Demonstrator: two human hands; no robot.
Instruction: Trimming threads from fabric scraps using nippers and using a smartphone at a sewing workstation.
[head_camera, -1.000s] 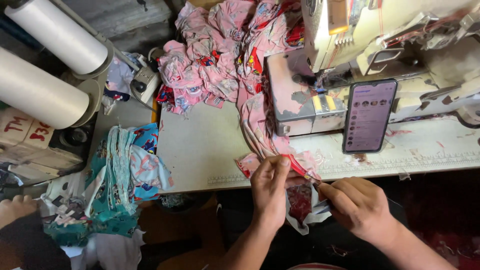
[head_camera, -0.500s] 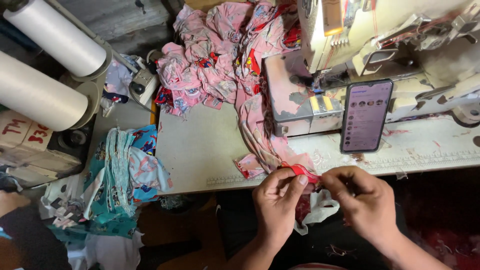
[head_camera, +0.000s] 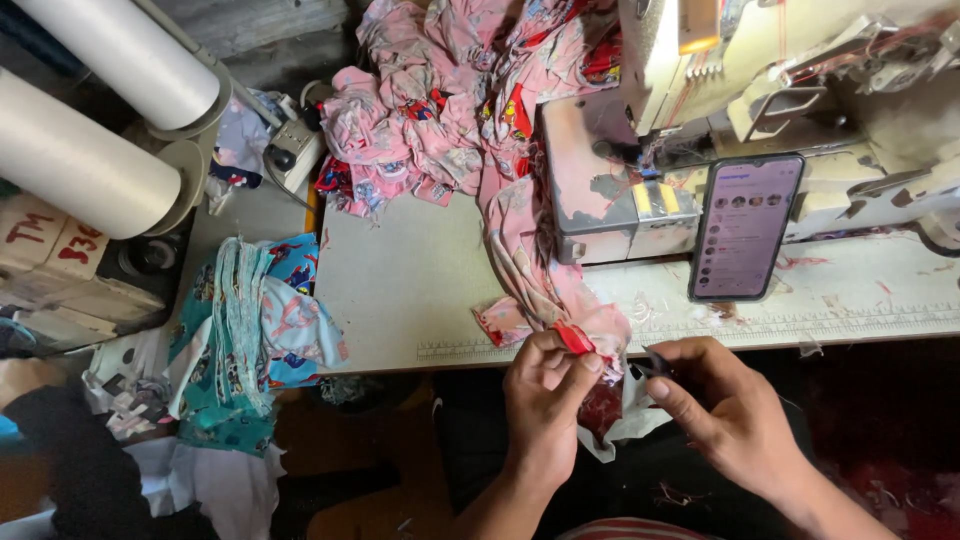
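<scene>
My left hand (head_camera: 545, 395) pinches the red-trimmed end of a pink printed fabric strip (head_camera: 530, 270) at the front edge of the sewing table (head_camera: 400, 290). The strip runs back up the table to a heap of pink printed garments (head_camera: 440, 110) beside the sewing machine (head_camera: 760, 90). My right hand (head_camera: 720, 410) is just right of the left one and holds a small dark tool (head_camera: 650, 362), its tip near the red trim. A white piece of cloth hangs below my hands.
A phone (head_camera: 745, 225) with a lit screen leans against the machine. Two large white rolls (head_camera: 90, 150) stand at the left. A stack of teal and blue printed fabric (head_camera: 250, 330) hangs beside the table. Another person's dark sleeve (head_camera: 70, 470) is at the lower left.
My hands drew together at the strip's red end. The left hand now pinches it and the right hand has shifted slightly right with the small tool.
</scene>
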